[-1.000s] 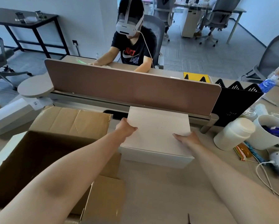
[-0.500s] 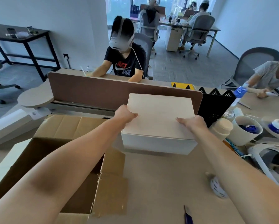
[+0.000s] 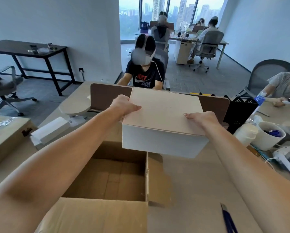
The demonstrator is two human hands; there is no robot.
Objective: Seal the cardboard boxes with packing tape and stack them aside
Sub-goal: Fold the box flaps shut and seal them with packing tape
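The left hand (image 3: 124, 106) and right hand (image 3: 203, 118) grip the box (image 3: 164, 121) by opposite sides, thumbs on top and fingers probably underneath, to hold it level. It hangs clear of the table (image 3: 199, 182), near the far edge, over the carton's (image 3: 110, 174) far right corner.

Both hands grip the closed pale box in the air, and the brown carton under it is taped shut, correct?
Not quite. The brown carton is open, with its flaps spread and its inside showing, as the head view shows. The rest holds: the left hand and the right hand grip the closed pale box in the air over the carton's far edge.
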